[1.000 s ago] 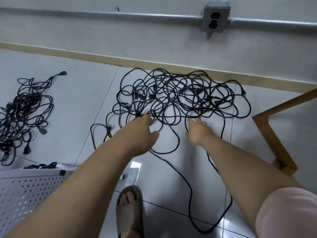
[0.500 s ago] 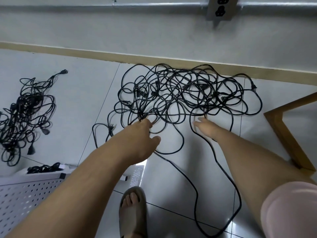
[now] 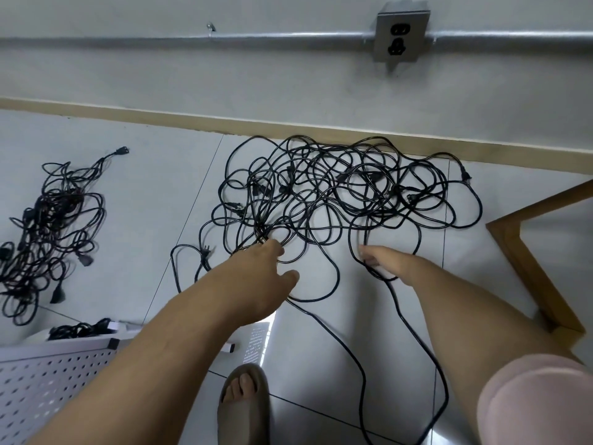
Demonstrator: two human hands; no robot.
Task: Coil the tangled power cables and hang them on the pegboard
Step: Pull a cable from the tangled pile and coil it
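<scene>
A big tangle of black power cables (image 3: 340,194) lies on the grey tile floor against the baseboard. My left hand (image 3: 260,277) reaches to its near edge, fingers straight and thumb spread, fingertips touching the strands. My right hand (image 3: 382,261) is turned on its side at the tangle's near right edge. Its lower fingers curl around one cable strand (image 3: 417,335), which trails back across the floor toward me. The white pegboard (image 3: 48,387) lies flat at the lower left.
A second tangle of black cables (image 3: 48,226) lies at far left, and a small dark bundle (image 3: 80,329) sits just beyond the pegboard. A wooden frame (image 3: 529,261) stands at right. A wall outlet (image 3: 401,33) hangs above. My sandalled foot (image 3: 244,409) is at bottom centre.
My right hand has turned from flat on the floor onto its side and curled its fingers around a cable strand. My left hand has stayed at the tangle's edge.
</scene>
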